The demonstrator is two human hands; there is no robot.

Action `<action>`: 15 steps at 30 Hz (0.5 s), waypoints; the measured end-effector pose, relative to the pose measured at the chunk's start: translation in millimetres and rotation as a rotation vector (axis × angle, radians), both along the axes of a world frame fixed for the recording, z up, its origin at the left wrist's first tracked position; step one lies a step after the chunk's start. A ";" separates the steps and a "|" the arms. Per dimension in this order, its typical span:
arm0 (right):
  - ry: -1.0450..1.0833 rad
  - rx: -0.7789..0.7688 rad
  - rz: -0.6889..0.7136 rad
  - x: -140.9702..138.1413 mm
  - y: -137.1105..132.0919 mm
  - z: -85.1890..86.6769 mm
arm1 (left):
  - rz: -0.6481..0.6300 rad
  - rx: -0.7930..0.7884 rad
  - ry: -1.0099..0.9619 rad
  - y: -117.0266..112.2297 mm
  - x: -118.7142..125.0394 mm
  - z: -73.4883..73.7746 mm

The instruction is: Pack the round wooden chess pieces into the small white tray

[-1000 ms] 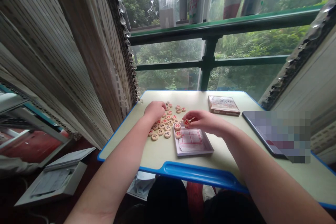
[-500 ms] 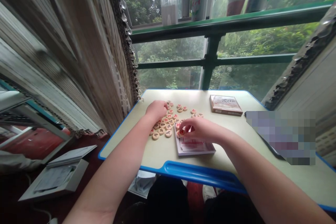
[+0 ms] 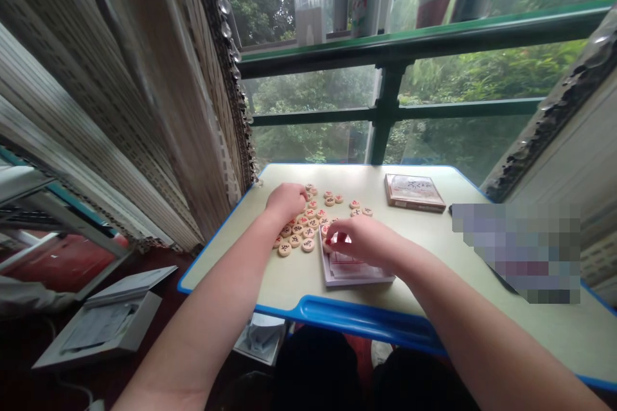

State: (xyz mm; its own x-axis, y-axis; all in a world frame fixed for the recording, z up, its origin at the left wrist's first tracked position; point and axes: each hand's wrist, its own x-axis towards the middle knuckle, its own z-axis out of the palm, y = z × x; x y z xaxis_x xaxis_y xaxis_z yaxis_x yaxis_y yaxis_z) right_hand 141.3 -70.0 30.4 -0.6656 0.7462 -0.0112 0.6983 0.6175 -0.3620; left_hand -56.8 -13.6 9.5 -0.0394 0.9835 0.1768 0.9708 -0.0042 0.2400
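Note:
Round wooden Chinese chess pieces (image 3: 308,232) with red or black characters lie loosely grouped on the table. At the far left of the group is my left hand (image 3: 288,199), its fingers curled down beside the pieces; the fingertips are mostly hidden, so what they hold does not show. My right hand (image 3: 359,237) reaches over a shallow white open box (image 3: 359,282). Its thumb and fingers pinch a Chinese chess piece (image 3: 328,246) at the box's left side. Inside the box lies a sheet with red lines (image 3: 344,263), partly covered by the hand.
The cream folding table (image 3: 231,257) has a blue rim. A flat box lid (image 3: 415,192) with dark characters rests at the back right, near a blurred-out object (image 3: 525,253). Curtains flank the table, and a green window rail (image 3: 385,51) runs behind it. An open white box (image 3: 101,327) sits lower left.
My right hand has shifted very slightly left, with the pinched piece lower at the box's left side. My left hand has hardly moved.

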 end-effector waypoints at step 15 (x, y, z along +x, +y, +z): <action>0.056 0.004 0.029 2.6 6.7 -6.6 | -0.015 0.009 -0.025 1.2 -1.3 -2.7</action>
